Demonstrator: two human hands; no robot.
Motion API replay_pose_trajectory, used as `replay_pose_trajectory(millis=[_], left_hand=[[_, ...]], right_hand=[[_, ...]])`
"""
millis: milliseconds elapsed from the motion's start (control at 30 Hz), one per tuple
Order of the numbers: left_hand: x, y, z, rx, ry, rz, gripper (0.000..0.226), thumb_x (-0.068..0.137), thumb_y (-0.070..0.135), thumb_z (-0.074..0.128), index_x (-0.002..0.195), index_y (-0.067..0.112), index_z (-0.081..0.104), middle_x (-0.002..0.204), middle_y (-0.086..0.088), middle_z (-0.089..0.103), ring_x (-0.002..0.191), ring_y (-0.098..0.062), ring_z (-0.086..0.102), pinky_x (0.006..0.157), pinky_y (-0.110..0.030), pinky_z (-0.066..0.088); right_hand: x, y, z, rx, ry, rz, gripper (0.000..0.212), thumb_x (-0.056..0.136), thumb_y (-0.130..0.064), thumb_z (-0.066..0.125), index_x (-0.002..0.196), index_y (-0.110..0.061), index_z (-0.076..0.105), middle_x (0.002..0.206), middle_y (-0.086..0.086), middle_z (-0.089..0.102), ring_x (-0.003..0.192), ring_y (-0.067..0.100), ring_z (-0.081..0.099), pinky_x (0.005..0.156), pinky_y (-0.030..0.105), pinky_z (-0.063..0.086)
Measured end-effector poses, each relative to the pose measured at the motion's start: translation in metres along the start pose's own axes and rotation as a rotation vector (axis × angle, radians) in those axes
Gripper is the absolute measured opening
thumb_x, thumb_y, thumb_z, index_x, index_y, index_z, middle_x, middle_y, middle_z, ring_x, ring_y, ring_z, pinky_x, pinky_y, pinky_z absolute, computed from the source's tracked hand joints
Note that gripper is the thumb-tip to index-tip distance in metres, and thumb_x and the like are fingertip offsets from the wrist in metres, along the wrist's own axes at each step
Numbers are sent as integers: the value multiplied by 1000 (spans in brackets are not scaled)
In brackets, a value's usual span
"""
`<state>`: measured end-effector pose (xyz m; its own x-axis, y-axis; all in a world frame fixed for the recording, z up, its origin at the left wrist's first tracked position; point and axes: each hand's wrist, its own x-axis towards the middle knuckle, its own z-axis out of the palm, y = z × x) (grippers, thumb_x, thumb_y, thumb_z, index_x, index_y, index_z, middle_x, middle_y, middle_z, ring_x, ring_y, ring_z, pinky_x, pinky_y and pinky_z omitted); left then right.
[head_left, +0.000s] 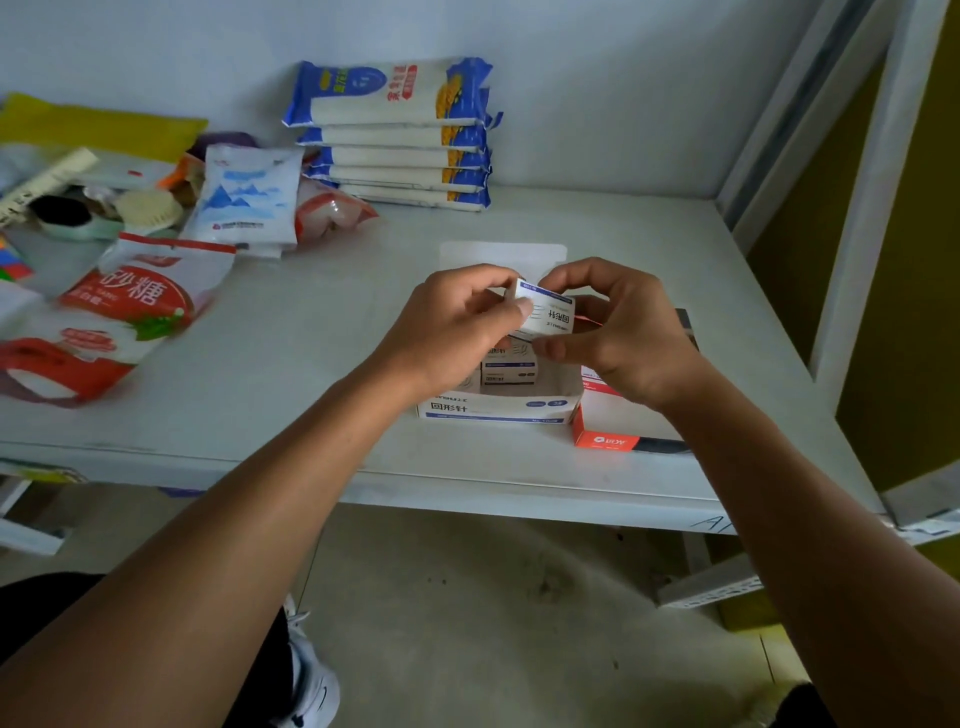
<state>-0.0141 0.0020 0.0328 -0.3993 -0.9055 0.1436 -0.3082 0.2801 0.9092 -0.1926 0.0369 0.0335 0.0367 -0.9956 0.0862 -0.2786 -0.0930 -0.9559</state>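
From the head camera, both hands meet over the middle of the pale, smooth shelf. Between them is a small box, a crisp white cardboard block with blue edging and dark print, tilted and lifted off the surface. The left hand pinches its near-left corner, thumb flat on the face and fingers curled over the top. The right hand closes on the opposite end, with the forefinger arched over the top edge and the thumb tucked under the lower side.

Directly beneath the hands sits an open carton, a shallow rectangle of white card with a blue stripe. Its lid flap stands up just beyond the fingertips. More little packs of the same kind are stacked inside.

Under the right wrist, touching the carton's side, lies a flat red-and-white box.

Well beyond the left hand, against the wall, is a stack of noodle packets, long, glossy and blue and white. Further left a soft white pouch printed with blue mountains leans upright. Far left of the left forearm a crinkly red-and-white sugar bag lies slumped on its side.
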Motion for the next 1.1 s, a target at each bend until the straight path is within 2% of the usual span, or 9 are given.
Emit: replay_pose_trajectory(millis=[67, 200, 367, 467, 600, 700, 833, 1000, 1100], left_hand=[[1, -2, 0, 27, -10, -2, 16, 87, 21, 60, 100, 29, 65, 88, 2, 75, 75, -10, 68, 66, -26, 53], [2, -6, 2, 32, 1, -17, 24, 88, 13, 62, 109, 24, 63, 92, 1, 74, 77, -10, 68, 68, -25, 50], [2, -6, 4, 38, 3, -18, 32, 87, 12, 63, 117, 24, 61, 88, 3, 74, 68, -6, 65, 70, -25, 50], [2, -7, 3, 94, -6, -29, 27, 85, 16, 64, 110, 26, 63, 82, 4, 73, 68, -10, 65, 70, -29, 50], [2, -5, -4, 330, -38, -54, 16, 81, 27, 64, 95, 26, 70, 82, 5, 72, 79, -16, 68, 72, -30, 52], [0, -6, -8, 505, -89, -34, 21, 76, 35, 59, 82, 23, 75, 76, 7, 72, 78, -17, 67, 78, -34, 52], [-6, -12, -6, 657, -80, 8, 21, 73, 23, 57, 80, 25, 77, 78, 4, 72, 82, -20, 63, 84, -42, 51], [-5, -17, -8, 671, -66, 14, 24, 75, 17, 59, 84, 29, 78, 85, 0, 72, 85, -21, 62, 82, -34, 51], [-4, -17, -10, 647, -49, -18, 23, 76, 15, 61, 85, 28, 78, 84, 1, 73, 81, -21, 64, 73, -27, 51]], right_hand=[[1, 0, 1, -61, -7, -11, 40, 68, 4, 81, 100, -12, 62, 107, 4, 65, 98, 27, 66, 72, 32, 61], [2, -1, 2, -67, -12, -15, 39, 69, -1, 82, 102, -4, 62, 105, 6, 66, 88, 22, 71, 69, 28, 60], [6, -1, -1, -117, -3, -23, 30, 72, -3, 81, 97, 0, 65, 96, 5, 72, 77, 19, 72, 71, 26, 60], [9, -2, -1, -178, -6, -15, 30, 71, -6, 82, 96, -2, 66, 95, 6, 72, 77, 19, 72, 72, 29, 60], [14, -7, 4, -378, -96, -47, 19, 73, -11, 81, 90, -11, 71, 88, 5, 74, 80, 18, 72, 77, 32, 60], [17, -9, 11, -585, -187, -41, 11, 76, -20, 79, 86, -19, 75, 84, 0, 74, 80, 15, 69, 79, 35, 58], [18, -8, 21, -805, -227, -89, 15, 82, -13, 67, 90, -19, 79, 84, 2, 74, 75, 19, 62, 69, 29, 51], [18, -10, 23, -841, -203, -134, 21, 84, -9, 58, 87, -12, 78, 80, 7, 73, 76, 27, 64, 71, 36, 54], [20, -16, 21, -834, -308, -77, 14, 77, -18, 68, 88, -18, 77, 85, -1, 74, 83, 23, 66, 80, 35, 55]])
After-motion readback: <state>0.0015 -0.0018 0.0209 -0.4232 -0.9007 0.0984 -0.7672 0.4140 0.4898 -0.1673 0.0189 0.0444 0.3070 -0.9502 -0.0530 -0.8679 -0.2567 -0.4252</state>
